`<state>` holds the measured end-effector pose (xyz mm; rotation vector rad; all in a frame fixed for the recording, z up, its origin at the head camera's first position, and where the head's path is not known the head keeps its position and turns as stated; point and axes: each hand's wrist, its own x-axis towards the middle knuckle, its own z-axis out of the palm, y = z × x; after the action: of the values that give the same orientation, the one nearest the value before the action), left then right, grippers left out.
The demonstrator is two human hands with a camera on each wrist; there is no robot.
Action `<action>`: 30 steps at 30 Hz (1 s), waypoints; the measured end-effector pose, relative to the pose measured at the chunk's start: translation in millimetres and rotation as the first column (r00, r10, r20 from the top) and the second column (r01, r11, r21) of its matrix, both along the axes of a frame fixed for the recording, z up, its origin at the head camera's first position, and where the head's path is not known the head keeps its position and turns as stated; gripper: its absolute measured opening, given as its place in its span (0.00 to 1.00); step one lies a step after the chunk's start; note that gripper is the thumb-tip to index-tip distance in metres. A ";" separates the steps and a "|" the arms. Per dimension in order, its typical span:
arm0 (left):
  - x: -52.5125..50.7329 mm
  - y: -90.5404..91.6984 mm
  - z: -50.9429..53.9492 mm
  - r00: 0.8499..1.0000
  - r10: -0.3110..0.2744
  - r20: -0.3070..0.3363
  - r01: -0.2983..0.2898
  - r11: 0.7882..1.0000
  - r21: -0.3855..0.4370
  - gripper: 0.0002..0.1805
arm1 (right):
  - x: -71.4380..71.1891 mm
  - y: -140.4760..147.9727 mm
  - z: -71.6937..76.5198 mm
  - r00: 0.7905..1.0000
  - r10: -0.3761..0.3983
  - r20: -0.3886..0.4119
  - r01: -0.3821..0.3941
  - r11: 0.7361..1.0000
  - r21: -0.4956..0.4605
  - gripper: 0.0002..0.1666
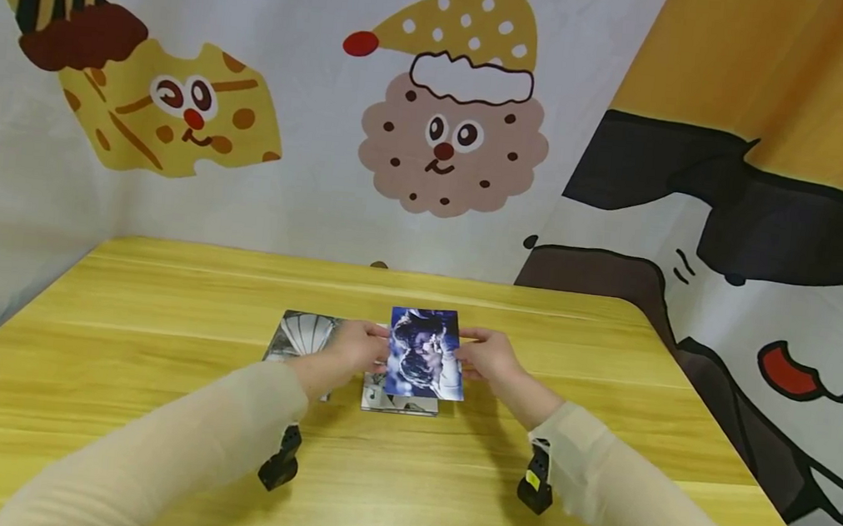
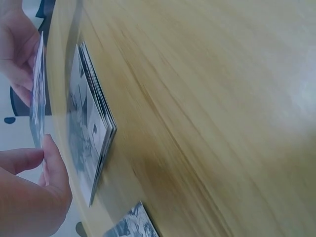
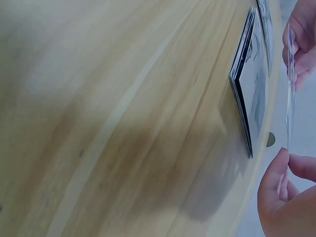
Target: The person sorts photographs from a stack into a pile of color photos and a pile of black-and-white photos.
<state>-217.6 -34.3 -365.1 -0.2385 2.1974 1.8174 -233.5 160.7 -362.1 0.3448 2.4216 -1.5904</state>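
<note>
A blue-and-white picture card (image 1: 426,354) is held up above the table between both hands. My left hand (image 1: 356,347) pinches its left edge, and my right hand (image 1: 492,358) pinches the right edge. Below the card lies a stack of picture cards (image 1: 400,405), partly covered by it in the head view. The left wrist view shows the stack (image 2: 91,126) as several thin layers, apart from the raised card (image 2: 37,98). Left of the stack, another black-and-white picture card (image 1: 302,334) lies flat, partly hidden behind my left hand.
The wooden table (image 1: 386,494) has light grain and rounded back corners. Behind it hangs a curtain (image 1: 305,219) printed with cartoon figures. Small black devices (image 1: 536,482) are strapped at both wrists.
</note>
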 end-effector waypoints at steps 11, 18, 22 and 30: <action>-4.4 18.3 -5.7 0.999 0.017 -0.027 -0.017 1.000 0.008 0.23 | 1.4 15.2 2.6 1.000 -0.003 -0.007 0.003 1.000 0.018 0.27; -5.3 27.9 -6.1 1.000 0.012 -0.024 -0.012 1.000 0.001 0.23 | 0.8 24.4 1.9 1.000 -0.015 0.002 0.015 0.999 0.039 0.27; -6.1 34.2 -6.4 0.999 -0.003 -0.036 0.002 1.000 -0.025 0.23 | 1.5 30.9 1.2 1.000 -0.021 0.003 0.021 0.998 0.053 0.27; -4.9 48.1 -4.9 0.998 0.003 -0.057 -0.004 1.000 -0.018 0.23 | 4.0 42.7 1.2 1.000 -0.017 -0.005 0.017 0.997 0.071 0.27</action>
<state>-222.5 13.8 -370.0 -0.1973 2.2541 1.8287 -229.5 203.4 -360.9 0.3758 2.4894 -1.5163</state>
